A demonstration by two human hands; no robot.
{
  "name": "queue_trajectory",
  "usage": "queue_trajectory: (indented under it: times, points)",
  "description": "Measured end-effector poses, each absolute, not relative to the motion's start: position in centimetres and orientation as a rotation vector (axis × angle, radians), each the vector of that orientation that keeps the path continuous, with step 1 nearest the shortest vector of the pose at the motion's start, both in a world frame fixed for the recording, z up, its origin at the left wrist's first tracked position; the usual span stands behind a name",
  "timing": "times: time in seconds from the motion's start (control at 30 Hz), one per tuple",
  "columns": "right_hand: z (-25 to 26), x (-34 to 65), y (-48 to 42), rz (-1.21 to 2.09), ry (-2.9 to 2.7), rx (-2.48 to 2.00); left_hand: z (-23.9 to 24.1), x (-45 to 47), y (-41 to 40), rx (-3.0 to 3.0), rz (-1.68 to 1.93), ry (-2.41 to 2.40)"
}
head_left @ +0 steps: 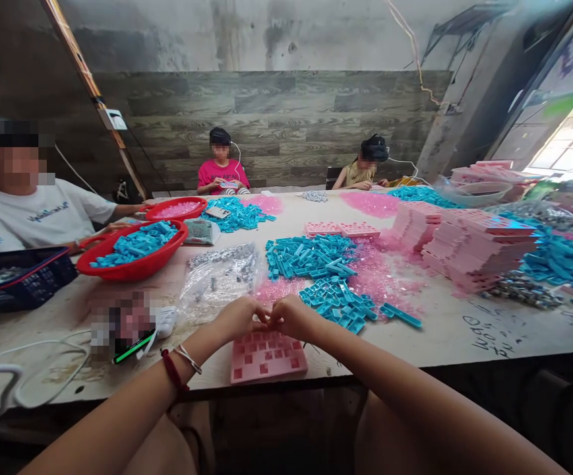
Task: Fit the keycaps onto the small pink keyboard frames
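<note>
At the table's front edge lies a pink plastic tray with square holes [269,359]. Over its far side my left hand [244,318] and my right hand [291,316] come together, fingertips pinched and touching. Whatever sits between the fingers is too small to make out. Just beyond them is a patch of small clear pink pieces [280,289]. Blue plastic pieces lie in one pile [310,256] farther off and another [338,302] right of my right hand. A clear plastic bag of small metallic parts [221,274] lies beyond my left hand.
Stacked pink trays [481,247] stand to the right. Red basins [132,257] with blue and pink pieces and a dark blue basket [16,280] are on the left. White cables [76,349] cross the left front. A co-worker [33,204] sits left; two more sit across the table.
</note>
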State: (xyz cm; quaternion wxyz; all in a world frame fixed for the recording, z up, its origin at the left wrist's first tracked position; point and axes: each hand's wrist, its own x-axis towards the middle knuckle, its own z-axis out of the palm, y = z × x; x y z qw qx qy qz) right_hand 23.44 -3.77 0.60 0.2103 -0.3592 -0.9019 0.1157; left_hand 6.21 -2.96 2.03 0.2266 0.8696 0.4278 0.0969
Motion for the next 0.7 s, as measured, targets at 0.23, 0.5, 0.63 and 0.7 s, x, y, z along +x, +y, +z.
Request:
queue_trajectory:
  times: [0.23,0.5,0.63,0.7]
  points:
    - [0.3,24.1,-4.3,0.454,-2.406,-0.947,1.7,6.0,-3.1,2.353,0.344,1.118]
    - [0.8,27.6,-3.6,0.285,-2.240,-1.094,2.1,1.4,-0.6,2.347,0.558,1.606]
    - [0.0,28.3,-2.5,0.223,-2.383,-1.218,0.7,-1.5,1.0,2.371,0.381,1.851]
    - [-0.2,28.2,-2.2,0.245,-2.399,-1.242,-0.1,-2.0,1.4,2.411,0.339,1.886]
